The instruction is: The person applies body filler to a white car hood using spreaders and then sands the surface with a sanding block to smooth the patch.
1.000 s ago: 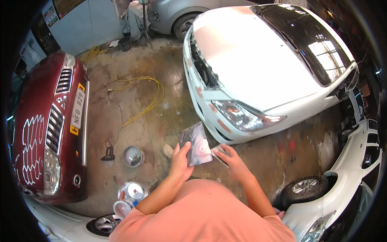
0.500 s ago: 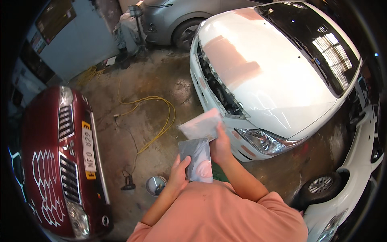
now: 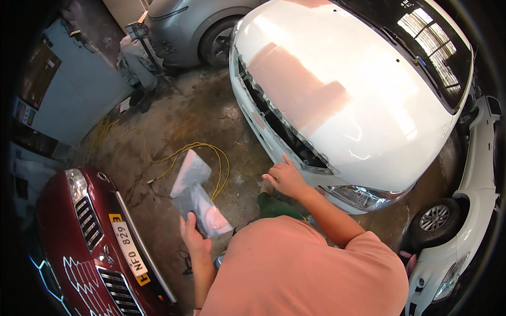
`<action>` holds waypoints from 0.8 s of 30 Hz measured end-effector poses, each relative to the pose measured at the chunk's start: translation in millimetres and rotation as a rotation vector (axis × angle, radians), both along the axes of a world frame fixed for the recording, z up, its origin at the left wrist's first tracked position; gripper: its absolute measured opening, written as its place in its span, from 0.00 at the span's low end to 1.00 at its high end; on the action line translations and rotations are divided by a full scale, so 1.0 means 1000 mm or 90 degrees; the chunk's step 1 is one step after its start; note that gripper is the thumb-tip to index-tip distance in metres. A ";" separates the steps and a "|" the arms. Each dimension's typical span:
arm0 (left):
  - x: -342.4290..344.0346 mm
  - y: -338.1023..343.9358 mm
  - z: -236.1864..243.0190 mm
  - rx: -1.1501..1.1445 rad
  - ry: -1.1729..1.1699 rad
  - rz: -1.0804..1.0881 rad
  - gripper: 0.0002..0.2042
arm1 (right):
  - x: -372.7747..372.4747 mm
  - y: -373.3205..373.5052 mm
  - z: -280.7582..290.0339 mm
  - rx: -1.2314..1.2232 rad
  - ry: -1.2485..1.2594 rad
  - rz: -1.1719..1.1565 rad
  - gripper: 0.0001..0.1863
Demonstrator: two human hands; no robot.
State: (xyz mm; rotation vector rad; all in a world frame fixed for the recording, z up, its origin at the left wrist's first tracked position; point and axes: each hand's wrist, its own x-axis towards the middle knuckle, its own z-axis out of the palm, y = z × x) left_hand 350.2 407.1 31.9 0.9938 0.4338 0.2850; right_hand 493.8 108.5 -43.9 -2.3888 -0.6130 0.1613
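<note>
My left hand [image 3: 195,236] grips a grey, flat mixing board [image 3: 192,201] with a blob of pink paste [image 3: 215,217]. A pink-smeared spreader [image 3: 191,171] lies across the board's upper end. My right hand [image 3: 285,178] is empty, fingers loosely apart, over the front of the white car [image 3: 385,131] near its headlamp [image 3: 358,195]. The car's hood carries broad pale-pink patches [image 3: 295,89], and a dark open gap [image 3: 279,126] runs along its front edge.
A maroon vehicle [image 3: 63,221] stands on the left, a grey car [image 3: 174,37] behind, and another white vehicle [image 3: 474,210] at right. A yellow cord [image 3: 224,163] lies on the concrete floor [image 3: 195,105]. A stand [image 3: 142,42] is by the back wall [image 3: 79,95].
My right hand has let go of the spreader, now on the board, and moved toward the car. My left hand has shifted left with the board. The view has turned.
</note>
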 end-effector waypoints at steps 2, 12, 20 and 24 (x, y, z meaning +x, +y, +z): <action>0.032 0.011 0.000 0.016 0.015 0.004 0.23 | 0.038 -0.018 -0.029 -0.156 -0.017 0.032 0.19; 0.156 0.017 0.006 0.035 0.034 0.010 0.25 | 0.187 -0.022 -0.093 -0.290 -0.133 0.001 0.19; 0.212 0.030 0.013 0.040 0.010 -0.067 0.23 | 0.220 -0.022 -0.079 -0.315 -0.087 -0.052 0.19; 0.224 0.033 0.010 0.035 0.023 -0.077 0.23 | 0.216 -0.022 -0.081 -0.316 -0.069 -0.055 0.19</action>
